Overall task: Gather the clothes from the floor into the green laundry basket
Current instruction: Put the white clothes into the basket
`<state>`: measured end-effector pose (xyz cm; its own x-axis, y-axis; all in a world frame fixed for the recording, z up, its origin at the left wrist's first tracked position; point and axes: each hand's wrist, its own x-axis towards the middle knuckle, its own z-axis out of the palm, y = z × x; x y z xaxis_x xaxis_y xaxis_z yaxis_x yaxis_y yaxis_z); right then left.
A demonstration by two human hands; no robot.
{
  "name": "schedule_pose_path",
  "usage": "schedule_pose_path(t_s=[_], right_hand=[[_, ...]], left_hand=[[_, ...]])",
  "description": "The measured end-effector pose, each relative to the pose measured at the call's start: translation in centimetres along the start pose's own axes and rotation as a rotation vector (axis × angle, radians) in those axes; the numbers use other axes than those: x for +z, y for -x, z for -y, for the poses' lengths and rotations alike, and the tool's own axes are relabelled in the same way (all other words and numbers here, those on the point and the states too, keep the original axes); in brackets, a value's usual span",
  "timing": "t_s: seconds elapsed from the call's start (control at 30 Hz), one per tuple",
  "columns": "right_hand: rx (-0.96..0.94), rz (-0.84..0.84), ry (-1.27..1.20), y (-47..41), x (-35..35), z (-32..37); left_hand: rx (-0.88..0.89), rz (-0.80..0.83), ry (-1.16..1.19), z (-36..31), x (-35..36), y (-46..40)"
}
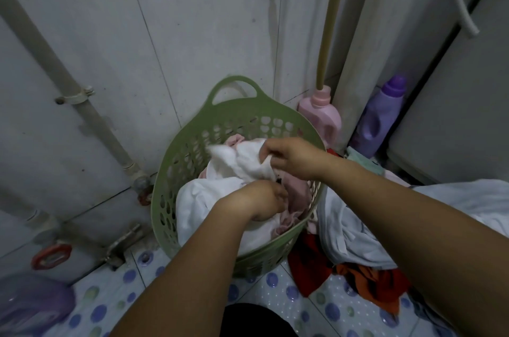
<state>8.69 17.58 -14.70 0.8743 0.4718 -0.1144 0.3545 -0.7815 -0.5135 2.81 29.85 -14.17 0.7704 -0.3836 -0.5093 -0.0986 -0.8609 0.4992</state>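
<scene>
Pinching a white cloth (242, 162) over the green laundry basket (190, 144), the right hand (292, 156) is holding it above the pile inside, while the left hand (264, 199) is curling into the white and pink clothes there, grasping them. Red and pale garments (344, 248) are lying on the floor by the basket's right wall. Risk: cloth draping over the near rim could slide out.
</scene>
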Motion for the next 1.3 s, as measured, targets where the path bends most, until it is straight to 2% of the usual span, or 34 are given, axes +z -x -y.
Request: schedule_pose_path(t_s=[0.07,0.1,0.13,0.23,0.3,0.33,0.4,0.43,0.5,0.57,0.63,0.7,0.77,0.83,0.9,1.03,1.2,1.3], right_hand=[[0.121,0.224,0.07,-0.2,0.1,-0.3],[0.197,0.244,0.146,-0.1,0.1,-0.7],[0.264,0.177,0.23,0.1,0.1,-1.1],[0.479,-0.173,0.438,1.1,0.2,-3.5],[0.644,-0.208,0.355,1.6,0.4,-5.1],[0.714,-0.177,0.244,1.8,0.5,-5.8],[0.713,-0.039,0.248,2.5,0.7,-6.1],[0.717,-0.042,0.126,2.8,0.9,-6.2],[0.759,-0.018,0.116,3.4,0.9,-5.8],[0.839,-0.021,0.163,4.2,1.0,-5.4],[0.932,-0.036,0.057,5.0,1.4,-6.4],[0.94,-0.062,0.018,6.0,1.7,-7.4],[0.962,-0.148,-0.189,6.8,2.4,-7.7],[0.98,-0.3,-0.499,7.4,3.1,-7.9],[0.993,-0.379,-0.64,8.2,4.2,-7.5],[0.959,-0.416,-0.81,9.5,6.4,-6.0],[0.969,-0.539,-1.445,12.1,8.4,-1.2],[0.972,-0.492,-1.585,12.3,10.4,0.7]], left_hand=[[-0.013,0.003,-0.012,0.1,0.0,0.3],[-0.027,0.0,-0.005,0.3,-0.1,0.4],[-0.041,-0.005,0.002,0.5,0.0,0.5],[-0.045,-0.023,0.045,0.4,0.0,0.9],[-0.016,-0.052,0.135,-0.3,0.0,1.3],[-0.001,-0.051,0.188,-0.9,0.1,1.5],[0.045,0.004,0.205,-2.1,0.6,2.0],[0.069,0.047,0.17,-2.7,0.9,2.3],[0.108,0.084,0.053,-3.7,1.4,2.4],[0.142,0.04,-0.077,-4.2,1.5,2.3],[0.154,-0.001,-0.182,-4.4,1.3,2.2],[0.131,-0.061,-0.295,-4.3,1.3,2.1],[0.107,-0.161,-0.398,-3.9,1.5,1.9],[0.081,-0.227,-0.496,-3.6,1.9,1.8],[0.026,-0.265,-0.588,-3.4,2.3,1.9],[-0.066,-0.355,-0.702,-2.7,2.8,2.8],[-0.091,-0.434,-0.761,-0.7,2.7,4.2],[-0.061,-0.46,-0.804,0.6,2.0,4.7]])
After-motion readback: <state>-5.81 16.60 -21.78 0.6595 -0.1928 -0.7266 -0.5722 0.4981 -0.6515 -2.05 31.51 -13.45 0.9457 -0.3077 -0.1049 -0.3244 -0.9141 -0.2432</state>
